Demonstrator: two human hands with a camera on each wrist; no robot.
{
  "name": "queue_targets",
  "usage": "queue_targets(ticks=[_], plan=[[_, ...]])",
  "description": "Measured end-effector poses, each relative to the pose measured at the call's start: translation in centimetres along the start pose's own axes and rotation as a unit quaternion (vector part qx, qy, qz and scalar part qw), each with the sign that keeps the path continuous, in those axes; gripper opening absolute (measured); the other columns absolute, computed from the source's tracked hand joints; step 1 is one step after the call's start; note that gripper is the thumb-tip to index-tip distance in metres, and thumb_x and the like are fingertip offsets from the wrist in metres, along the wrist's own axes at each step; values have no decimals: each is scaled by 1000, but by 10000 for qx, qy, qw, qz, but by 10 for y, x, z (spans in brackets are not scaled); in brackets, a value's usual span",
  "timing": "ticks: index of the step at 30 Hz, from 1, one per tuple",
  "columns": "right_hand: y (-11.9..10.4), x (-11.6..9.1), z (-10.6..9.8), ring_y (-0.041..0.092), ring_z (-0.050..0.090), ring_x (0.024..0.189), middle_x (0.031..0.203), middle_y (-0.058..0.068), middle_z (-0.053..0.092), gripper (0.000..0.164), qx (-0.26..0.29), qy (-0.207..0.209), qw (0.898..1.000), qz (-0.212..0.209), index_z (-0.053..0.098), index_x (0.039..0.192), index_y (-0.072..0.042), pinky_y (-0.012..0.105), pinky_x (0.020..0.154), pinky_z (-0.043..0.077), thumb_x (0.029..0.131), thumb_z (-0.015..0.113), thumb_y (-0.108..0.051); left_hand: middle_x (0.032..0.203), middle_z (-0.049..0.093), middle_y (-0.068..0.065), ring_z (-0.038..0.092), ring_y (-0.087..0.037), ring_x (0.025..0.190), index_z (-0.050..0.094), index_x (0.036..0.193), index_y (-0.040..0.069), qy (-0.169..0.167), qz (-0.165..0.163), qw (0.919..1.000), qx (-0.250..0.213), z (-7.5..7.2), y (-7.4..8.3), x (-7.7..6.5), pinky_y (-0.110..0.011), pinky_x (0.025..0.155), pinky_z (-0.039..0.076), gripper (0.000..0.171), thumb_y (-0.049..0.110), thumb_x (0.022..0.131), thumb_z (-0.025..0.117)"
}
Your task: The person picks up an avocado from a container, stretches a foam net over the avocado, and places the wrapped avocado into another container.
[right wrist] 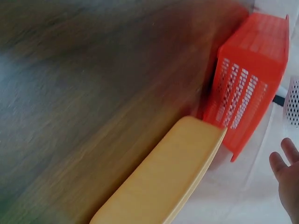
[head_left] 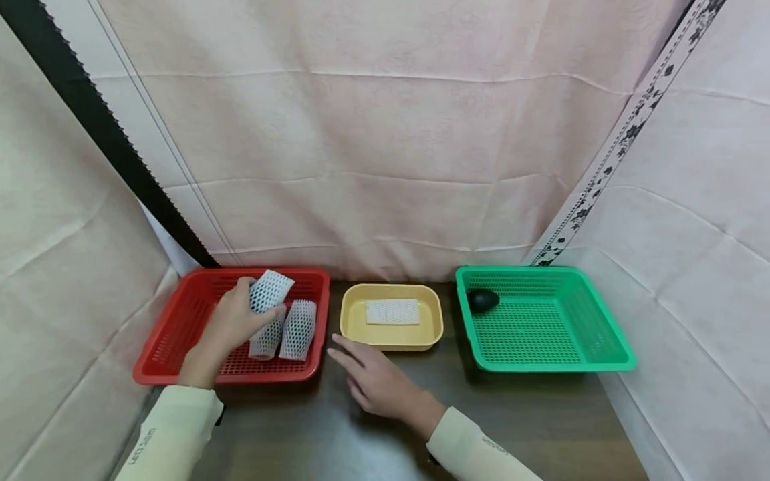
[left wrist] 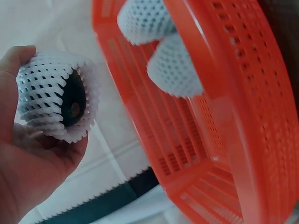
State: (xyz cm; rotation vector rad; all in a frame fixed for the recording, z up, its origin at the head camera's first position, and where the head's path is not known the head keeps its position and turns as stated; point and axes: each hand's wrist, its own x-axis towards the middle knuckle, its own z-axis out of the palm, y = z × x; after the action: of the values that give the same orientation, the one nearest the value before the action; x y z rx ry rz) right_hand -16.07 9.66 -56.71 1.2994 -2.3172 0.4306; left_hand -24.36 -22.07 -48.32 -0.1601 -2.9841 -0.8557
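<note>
My left hand [head_left: 225, 327] grips an avocado in a white foam net [head_left: 269, 288] above the red basket [head_left: 265, 378]. In the left wrist view, dark skin and a stem scar show at the open end of the net [left wrist: 42, 91], with thumb and fingers curled round it. Two more netted fruits [head_left: 299, 331] lie in the basket below. My right hand [head_left: 379, 382] reaches over the table just in front of the yellow tray [head_left: 351, 321], fingers extended and nothing held. A flat white foam net [head_left: 392, 312] lies in that tray.
To the right stands a green basket [head_left: 529, 327] with a bare dark avocado [head_left: 482, 300] at its left end. The three containers stand in a row on a dark wood table [head_left: 289, 434]. Pale cloth [head_left: 373, 167] hangs behind and on both sides.
</note>
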Motion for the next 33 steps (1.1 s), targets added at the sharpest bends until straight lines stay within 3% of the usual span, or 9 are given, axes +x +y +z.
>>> queue_targets(ticks=[5,12,20,27,33], plan=[[-9,8,12,23,40,150,171,12,23,80,-89,-386,9992,-22,33,161,-10,38,116,42,90,69,-14,123,58,-30,64,-39,101,32,148,-7,-58,-174,9997,-149,-5,-20,5,-50,75,62,99,61,88,72],[-16,15,29,18,50,140,174,9,11,85,-500,-1024,9935,-1,25,164,-16,34,113,44,93,70,-26,125,57,-33,65,-39,98,31,147,-11,-146,-337,9991,-205,-9,-39,9,-49,75,62,95,53,91,73],[-22,19,35,17,56,130,174,5,11,77,-432,-1538,9871,93,27,164,-20,33,110,47,98,66,-29,127,52,-41,61,-40,97,28,146,-19,-628,-920,9938,38,-11,-60,17,-47,74,62,95,47,93,71],[-22,16,45,18,57,130,174,4,15,76,-400,-1740,9837,208,26,164,-22,34,105,51,98,65,-28,129,48,-44,56,-44,101,27,145,-23,-936,-1207,9880,234,-8,-73,22,-57,86,58,97,49,93,69],[-22,16,45,19,59,128,172,6,21,78,-450,-1776,9829,183,23,165,-23,35,104,51,98,64,-26,128,49,-45,56,-43,98,31,142,-23,-1164,-1378,9831,320,-3,-83,23,-55,83,58,94,49,95,67]])
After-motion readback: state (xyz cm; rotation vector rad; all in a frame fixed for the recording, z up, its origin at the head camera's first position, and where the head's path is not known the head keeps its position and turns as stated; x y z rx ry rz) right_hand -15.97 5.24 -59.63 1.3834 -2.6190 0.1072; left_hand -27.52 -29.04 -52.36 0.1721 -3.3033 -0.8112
